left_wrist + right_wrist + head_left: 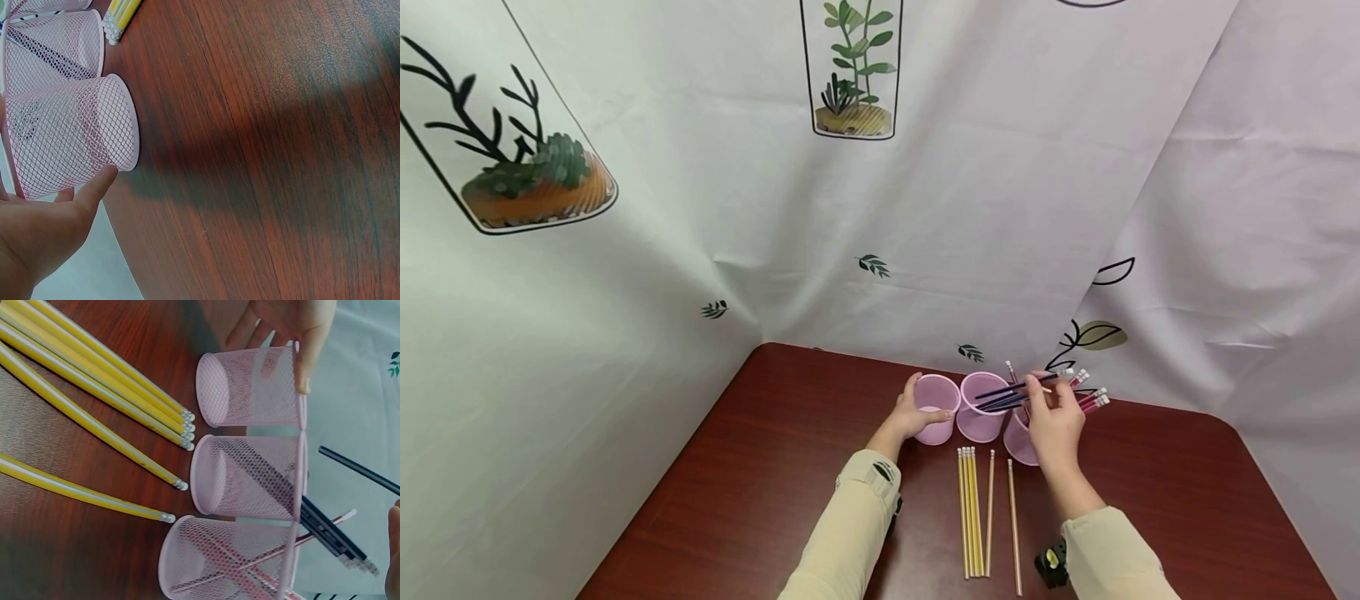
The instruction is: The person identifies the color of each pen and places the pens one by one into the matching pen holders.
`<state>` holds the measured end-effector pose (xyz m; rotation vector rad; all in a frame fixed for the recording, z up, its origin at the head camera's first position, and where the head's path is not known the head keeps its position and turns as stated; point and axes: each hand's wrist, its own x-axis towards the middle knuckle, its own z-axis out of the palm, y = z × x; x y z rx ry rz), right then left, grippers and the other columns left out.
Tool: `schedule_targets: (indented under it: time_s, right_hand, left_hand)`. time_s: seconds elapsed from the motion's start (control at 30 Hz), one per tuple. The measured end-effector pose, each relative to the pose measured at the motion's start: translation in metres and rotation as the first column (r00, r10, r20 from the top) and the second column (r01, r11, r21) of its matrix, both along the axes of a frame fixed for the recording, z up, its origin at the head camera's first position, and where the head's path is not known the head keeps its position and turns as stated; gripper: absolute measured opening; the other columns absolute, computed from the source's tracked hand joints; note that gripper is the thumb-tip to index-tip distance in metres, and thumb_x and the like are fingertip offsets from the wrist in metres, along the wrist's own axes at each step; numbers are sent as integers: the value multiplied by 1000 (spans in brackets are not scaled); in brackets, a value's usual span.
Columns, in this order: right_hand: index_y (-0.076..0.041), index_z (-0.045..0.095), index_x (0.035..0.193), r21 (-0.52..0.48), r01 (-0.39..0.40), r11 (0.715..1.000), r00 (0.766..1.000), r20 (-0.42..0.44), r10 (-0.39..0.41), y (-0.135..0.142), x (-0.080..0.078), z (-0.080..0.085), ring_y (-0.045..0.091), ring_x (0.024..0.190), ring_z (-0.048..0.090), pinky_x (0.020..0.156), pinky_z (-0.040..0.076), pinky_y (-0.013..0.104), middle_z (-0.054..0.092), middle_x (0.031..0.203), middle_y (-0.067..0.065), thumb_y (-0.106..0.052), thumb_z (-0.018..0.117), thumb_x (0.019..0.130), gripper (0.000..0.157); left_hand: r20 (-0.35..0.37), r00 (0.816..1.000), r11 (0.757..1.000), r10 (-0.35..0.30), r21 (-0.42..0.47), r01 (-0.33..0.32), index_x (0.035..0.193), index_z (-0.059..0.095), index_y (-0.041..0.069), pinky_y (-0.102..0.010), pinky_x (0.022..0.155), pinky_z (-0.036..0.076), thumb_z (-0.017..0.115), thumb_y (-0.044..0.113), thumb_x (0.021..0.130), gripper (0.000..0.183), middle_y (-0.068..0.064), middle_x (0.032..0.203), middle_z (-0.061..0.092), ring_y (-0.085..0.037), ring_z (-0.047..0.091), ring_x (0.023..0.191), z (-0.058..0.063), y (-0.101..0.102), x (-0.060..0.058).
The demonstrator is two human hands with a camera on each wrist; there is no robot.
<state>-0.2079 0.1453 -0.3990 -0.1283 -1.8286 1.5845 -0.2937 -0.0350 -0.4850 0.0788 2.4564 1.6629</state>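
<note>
My left hand [907, 417] holds the leftmost pink mesh pencil cup [936, 433] at its side, thumb near the rim; no pencils show in that cup. Over the middle cup [976, 428], my right hand [1057, 427] pinches a dark blue pencil [357, 469], its lower end pointing toward that cup's opening. Several dark blue pencils [331, 531] lean inside the middle cup, eraser ends up. The right cup [1018, 447] bears several red pencils [215, 556] and is partly hidden by my right hand in the head view. All three cups stand side by side.
In front of the cups, several yellow pencils [972, 517] lie grouped on the brown table [737, 492]. Two single pencils lie to their right, one [990, 512] closer and one [1014, 529] farther off. A white patterned cloth [1000, 208] hangs behind the table.
</note>
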Motion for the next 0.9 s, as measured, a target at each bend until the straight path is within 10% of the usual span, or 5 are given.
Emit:
schedule_targets:
  time_s: [0.33,0.57,0.9]
  right_hand:
    - [12,63,95,3,60,998,996,67,-60,10,-10,-31,-6,67,58,60,45,8,65,86,18,-1,63,86,16]
    - [14,62,95,-62,64,996,996,58,-60,12,-15,-50,-10,70,58,63,47,10,65,83,3,-1,64,85,18]
    - [21,48,93,-177,11,984,999,48,-2,4,-1,-31,-6,57,59,55,48,13,63,69,-4,8,60,84,19]
  left_hand:
    - [-4,1000,1000,-2,-10,1,143,25,17,-50,97,34,81,18,69,92,-28,133,34,-42,40,118,0,1,-1]
    - [6,1000,1000,-1,-13,1,143,24,18,-49,98,34,81,19,70,92,-27,134,33,-41,41,118,-1,2,-2]
    - [6,1000,1000,1,-2,-1,143,25,18,-50,98,34,81,19,70,92,-26,135,33,-40,40,119,-1,0,0]
